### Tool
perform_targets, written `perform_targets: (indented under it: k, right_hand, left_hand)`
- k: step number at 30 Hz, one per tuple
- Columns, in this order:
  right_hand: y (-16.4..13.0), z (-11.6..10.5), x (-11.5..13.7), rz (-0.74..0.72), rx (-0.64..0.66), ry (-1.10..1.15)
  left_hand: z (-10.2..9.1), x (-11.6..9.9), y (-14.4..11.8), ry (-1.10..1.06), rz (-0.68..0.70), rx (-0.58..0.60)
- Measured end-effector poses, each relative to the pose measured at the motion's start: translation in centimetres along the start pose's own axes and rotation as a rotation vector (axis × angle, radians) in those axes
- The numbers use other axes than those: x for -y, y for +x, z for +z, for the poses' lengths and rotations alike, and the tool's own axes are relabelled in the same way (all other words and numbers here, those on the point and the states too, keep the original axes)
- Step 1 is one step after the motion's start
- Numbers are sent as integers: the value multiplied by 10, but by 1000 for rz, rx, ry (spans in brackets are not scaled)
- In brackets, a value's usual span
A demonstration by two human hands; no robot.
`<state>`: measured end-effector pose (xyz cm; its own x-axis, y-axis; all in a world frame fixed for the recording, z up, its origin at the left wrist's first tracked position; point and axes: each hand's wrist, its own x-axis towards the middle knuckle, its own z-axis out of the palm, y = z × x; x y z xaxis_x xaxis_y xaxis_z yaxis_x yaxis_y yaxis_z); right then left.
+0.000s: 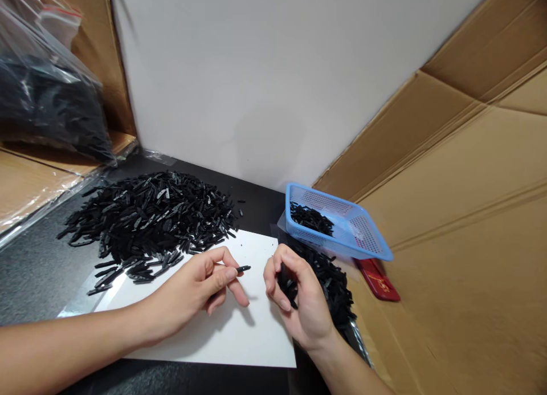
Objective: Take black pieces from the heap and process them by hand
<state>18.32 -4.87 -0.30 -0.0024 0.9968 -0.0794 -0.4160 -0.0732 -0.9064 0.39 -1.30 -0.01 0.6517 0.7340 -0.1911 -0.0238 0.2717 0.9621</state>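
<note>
Between thumb and index finger, my left hand (213, 281) pinches one small black plastic piece (244, 268), slim with a pointed end. It is held above a white paper sheet (256, 338). My right hand (305, 304) curls around several black pieces (287, 284) of the same sort, its fingers bent over them. A large heap of black pieces (162, 212) covers the left back of the table and overlaps the sheet. Behind my right hand lies a second pile (331, 281), partly hidden by the hand.
A blue plastic basket (354, 212) with black pieces at its left end stands at the back right. A red object (378, 280) lies beside it. Cardboard (470, 212) lines the right side. A clear bag of dark contents (51, 104) rests at the upper left.
</note>
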Motion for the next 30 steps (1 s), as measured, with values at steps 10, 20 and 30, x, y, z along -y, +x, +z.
perform_targets:
  k: [10,20,30]
  right_hand:
    - [-4,-2,-2,-202,1,-553]
    - [-4,-1,-3,-291,-121,-676]
    - [-10,1,-6,-543,-87,-867]
  left_hand:
    - [-2,5,-1,23,36,25]
    - [-3,7,-2,-86,-61,-11]
    - [-1,-4,-4,142,94,16]
